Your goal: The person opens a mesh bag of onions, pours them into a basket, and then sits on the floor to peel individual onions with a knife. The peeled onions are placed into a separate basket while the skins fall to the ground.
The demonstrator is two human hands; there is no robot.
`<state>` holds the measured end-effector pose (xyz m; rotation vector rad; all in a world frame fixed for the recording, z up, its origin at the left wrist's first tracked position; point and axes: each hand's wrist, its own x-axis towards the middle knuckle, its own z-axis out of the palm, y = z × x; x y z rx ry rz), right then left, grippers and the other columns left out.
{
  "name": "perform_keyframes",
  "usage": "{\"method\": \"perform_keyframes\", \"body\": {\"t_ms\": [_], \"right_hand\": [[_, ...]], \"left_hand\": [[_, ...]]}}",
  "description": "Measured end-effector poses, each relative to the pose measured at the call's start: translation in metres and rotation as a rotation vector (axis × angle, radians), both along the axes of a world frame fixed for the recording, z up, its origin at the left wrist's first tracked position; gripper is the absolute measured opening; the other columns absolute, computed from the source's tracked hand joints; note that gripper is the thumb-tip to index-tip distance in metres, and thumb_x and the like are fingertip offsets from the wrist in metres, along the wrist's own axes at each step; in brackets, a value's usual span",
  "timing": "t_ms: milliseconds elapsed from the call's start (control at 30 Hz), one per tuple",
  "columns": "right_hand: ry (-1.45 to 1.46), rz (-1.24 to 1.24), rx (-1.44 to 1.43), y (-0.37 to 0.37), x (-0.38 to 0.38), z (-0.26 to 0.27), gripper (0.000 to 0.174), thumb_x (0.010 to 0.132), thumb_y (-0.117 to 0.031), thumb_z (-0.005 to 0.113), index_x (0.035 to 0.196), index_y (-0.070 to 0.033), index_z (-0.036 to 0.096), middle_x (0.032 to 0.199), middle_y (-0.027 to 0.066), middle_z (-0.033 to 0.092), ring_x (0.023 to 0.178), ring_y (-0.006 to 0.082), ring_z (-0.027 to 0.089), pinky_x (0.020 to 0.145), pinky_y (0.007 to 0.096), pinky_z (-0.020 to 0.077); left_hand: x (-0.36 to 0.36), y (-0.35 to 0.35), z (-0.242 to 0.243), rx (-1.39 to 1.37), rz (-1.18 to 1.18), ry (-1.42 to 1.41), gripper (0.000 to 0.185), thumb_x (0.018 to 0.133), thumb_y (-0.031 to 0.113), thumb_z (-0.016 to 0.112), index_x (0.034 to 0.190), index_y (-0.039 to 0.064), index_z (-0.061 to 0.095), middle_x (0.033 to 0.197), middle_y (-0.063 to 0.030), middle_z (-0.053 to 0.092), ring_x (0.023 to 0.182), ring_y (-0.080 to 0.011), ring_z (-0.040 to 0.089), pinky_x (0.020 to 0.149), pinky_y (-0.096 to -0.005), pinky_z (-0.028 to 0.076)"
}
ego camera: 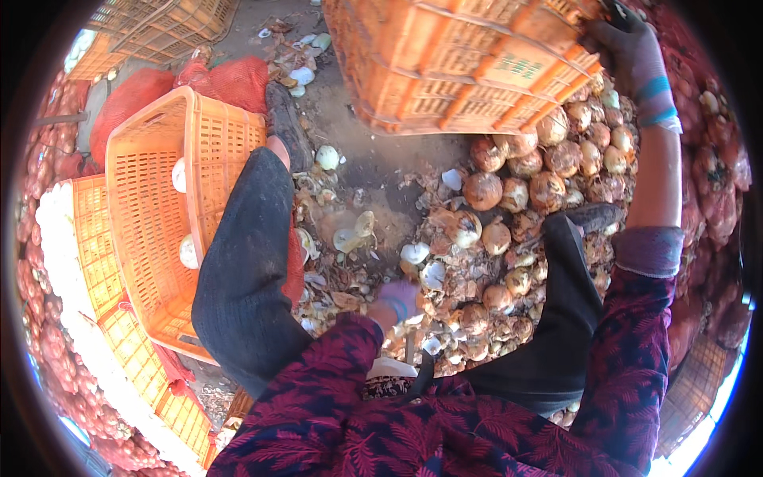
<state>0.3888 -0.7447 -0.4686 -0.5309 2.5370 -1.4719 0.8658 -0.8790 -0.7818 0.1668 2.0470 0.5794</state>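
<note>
My right hand (pixel 629 56), in a dirty glove with a striped cuff, grips the end of a large orange plastic crate (pixel 453 71), which is tilted up over the ground. My left hand (pixel 399 301), in a light purple glove, hangs low between my knees over onion skins; it is blurred, and its fingers cannot be made out. Unpeeled onions (pixel 547 189) lie in a heap under and beside the raised crate, towards my right foot. Loose onion skins (pixel 343 301) and white onion layers (pixel 415 253) are scattered about my left hand.
An orange crate (pixel 194 149) lies tipped by my left leg, with peeled onions (pixel 188 251) in it. Crates heaped with white onions (pixel 59 238) stand at the far left. Red mesh sacks (pixel 134 101) lie behind. Filled onion sacks (pixel 715 197) are stacked at the right.
</note>
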Motion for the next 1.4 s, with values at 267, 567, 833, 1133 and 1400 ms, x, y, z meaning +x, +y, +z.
{"method": "perform_keyframes", "body": {"t_ms": [267, 567, 833, 1133, 1400], "right_hand": [[-0.007, -0.121, -0.065, -0.049, 0.067, -0.004, 0.019, 0.081, 0.007, 0.062, 0.097, -0.002, 0.064, 0.069, 0.0063, 0.066, 0.048, 0.0110, 0.054, 0.040, 0.0252, 0.0394], [-0.061, -0.153, -0.152, -0.058, 0.092, -0.014, 0.023, 0.082, 0.008, 0.060, 0.104, -0.001, 0.062, 0.067, 0.0052, 0.061, 0.051, 0.0125, 0.053, 0.044, 0.0288, 0.0399], [0.208, 0.155, 0.829, -0.110, 0.210, -0.114, 0.021, 0.094, -0.019, 0.063, 0.112, -0.008, 0.062, 0.084, 0.0154, 0.073, 0.077, 0.0314, 0.073, 0.070, 0.0489, 0.0561], [0.045, -0.012, 0.619, -0.083, 0.235, -0.150, 0.035, 0.087, -0.016, 0.063, 0.120, -0.009, 0.054, 0.091, 0.0216, 0.073, 0.088, 0.0408, 0.071, 0.079, 0.0520, 0.0561], [-0.029, 0.039, 0.570, -0.055, 0.322, -0.161, 0.045, 0.088, -0.022, 0.067, 0.127, -0.010, 0.047, 0.087, 0.0209, 0.073, 0.081, 0.0406, 0.072, 0.073, 0.0516, 0.0576]], "left_hand": [[-0.152, -0.183, -0.058, -0.539, 0.523, 0.852, 0.079, 0.077, 0.041, 0.078, 0.139, 0.001, 0.050, 0.142, -0.0234, 0.050, 0.136, -0.0425, 0.044, 0.109, -0.0490, 0.044], [0.033, -0.025, -0.057, -0.248, 0.323, 0.117, 0.067, 0.087, 0.046, 0.070, 0.137, 0.005, 0.053, 0.128, -0.0178, 0.063, 0.115, -0.0335, 0.063, 0.096, -0.0460, 0.052], [-0.044, -0.033, 0.034, -0.152, 0.154, 0.021, 0.040, 0.090, 0.041, 0.069, 0.110, 0.007, 0.074, 0.123, -0.0168, 0.071, 0.110, -0.0303, 0.070, 0.090, -0.0416, 0.058], [-0.092, -0.120, 0.205, -0.098, 0.426, 1.125, 0.062, 0.085, 0.030, 0.074, 0.138, 0.005, 0.055, 0.136, -0.0186, 0.060, 0.128, -0.0361, 0.055, 0.113, -0.0526, 0.038], [-0.118, -0.162, 0.169, -0.489, -0.122, 0.869, 0.028, 0.079, 0.025, 0.071, 0.104, 0.012, 0.073, 0.082, -0.0138, 0.073, 0.086, -0.0314, 0.072, 0.085, -0.0464, 0.052]]}}
